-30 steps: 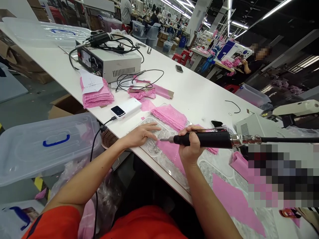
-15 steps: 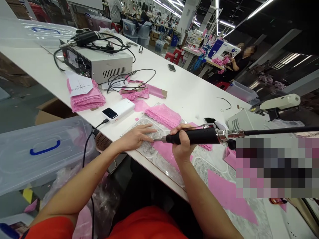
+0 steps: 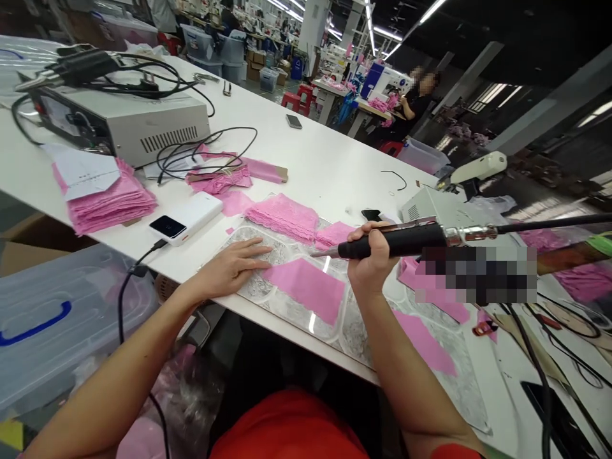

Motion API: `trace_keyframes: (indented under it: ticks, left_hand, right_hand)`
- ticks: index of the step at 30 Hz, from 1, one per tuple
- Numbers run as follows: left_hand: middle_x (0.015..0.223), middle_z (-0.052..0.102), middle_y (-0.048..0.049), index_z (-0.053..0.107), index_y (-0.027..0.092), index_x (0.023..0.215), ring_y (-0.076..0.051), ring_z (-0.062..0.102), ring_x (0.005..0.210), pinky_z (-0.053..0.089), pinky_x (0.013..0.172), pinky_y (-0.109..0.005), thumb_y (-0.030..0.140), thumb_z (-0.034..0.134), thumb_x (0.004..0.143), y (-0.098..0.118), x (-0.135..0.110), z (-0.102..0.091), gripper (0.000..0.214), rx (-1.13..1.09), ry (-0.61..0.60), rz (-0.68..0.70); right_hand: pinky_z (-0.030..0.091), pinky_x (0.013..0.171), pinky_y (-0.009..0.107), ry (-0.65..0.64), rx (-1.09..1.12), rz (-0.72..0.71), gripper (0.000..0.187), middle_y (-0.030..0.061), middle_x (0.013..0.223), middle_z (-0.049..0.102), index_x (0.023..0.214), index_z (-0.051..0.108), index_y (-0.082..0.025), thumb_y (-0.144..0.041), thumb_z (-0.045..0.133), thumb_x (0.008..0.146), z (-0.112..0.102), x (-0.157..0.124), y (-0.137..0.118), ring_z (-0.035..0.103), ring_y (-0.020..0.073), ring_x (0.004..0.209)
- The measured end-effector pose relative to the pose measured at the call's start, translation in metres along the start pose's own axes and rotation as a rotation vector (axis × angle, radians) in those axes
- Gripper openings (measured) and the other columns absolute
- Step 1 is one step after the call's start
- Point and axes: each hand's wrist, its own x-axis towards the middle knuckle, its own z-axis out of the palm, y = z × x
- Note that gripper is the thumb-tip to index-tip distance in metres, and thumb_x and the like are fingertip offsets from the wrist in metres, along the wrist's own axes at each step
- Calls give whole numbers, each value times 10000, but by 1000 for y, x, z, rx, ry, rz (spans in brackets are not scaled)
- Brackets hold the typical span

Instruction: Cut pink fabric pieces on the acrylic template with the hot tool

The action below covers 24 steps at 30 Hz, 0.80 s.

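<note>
My left hand (image 3: 233,268) lies flat with fingers stretched out on a clear patterned plate (image 3: 287,310) at the near table edge, touching the left end of a pink fabric piece (image 3: 306,288). My right hand (image 3: 370,262) is wrapped round a black-handled cutting tool (image 3: 396,241), held level with its metal tip pointing left, above the fabric. A stack of pink lace (image 3: 283,215) lies just beyond the plate. More pink pieces (image 3: 423,344) rest on the plate to the right.
A white power bank (image 3: 185,218) with a cable, a pink fabric pile (image 3: 108,197) under a paper pattern, and a grey control box (image 3: 115,121) with cables sit at left. Another control box (image 3: 444,210) stands at right. A clear bin (image 3: 48,319) stands below the table.
The view has swung right and down. My right hand has lifted the tool tip up off the pink fabric, which now shows in full. My left hand stays flat on the plate.
</note>
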Motion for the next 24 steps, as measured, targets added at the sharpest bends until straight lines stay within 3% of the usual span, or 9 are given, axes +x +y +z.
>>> trace_keyframes:
  ticks: [6,14,24]
  left_hand:
    - [1373,585,-42,705,271,1165,-286,436,1365,417,1103,-498,310,473,959,1,4,-4,313,-1,-33,2]
    - [1390,569,-51,723,267,1141,-302,408,1384,413,1103,-508,345,477,966,4,5,-6,312,-13,-65,-35]
    - [1387,573,-41,726,270,1129,-287,408,1386,414,1106,-504,346,482,961,4,4,-5,306,-18,-49,-27]
  right_hand:
    - [457,562,257,13,-11,40,118,-50,697,535,783,550,-196,-258,633,727,-8,-4,17,527,74,559]
    - [467,579,274,-69,-23,24,94,-52,646,545,806,564,-197,-252,628,766,-5,-5,26,549,92,560]
    - [472,574,275,-78,-67,13,100,-49,655,542,789,555,-198,-265,621,756,-6,-5,28,544,90,560]
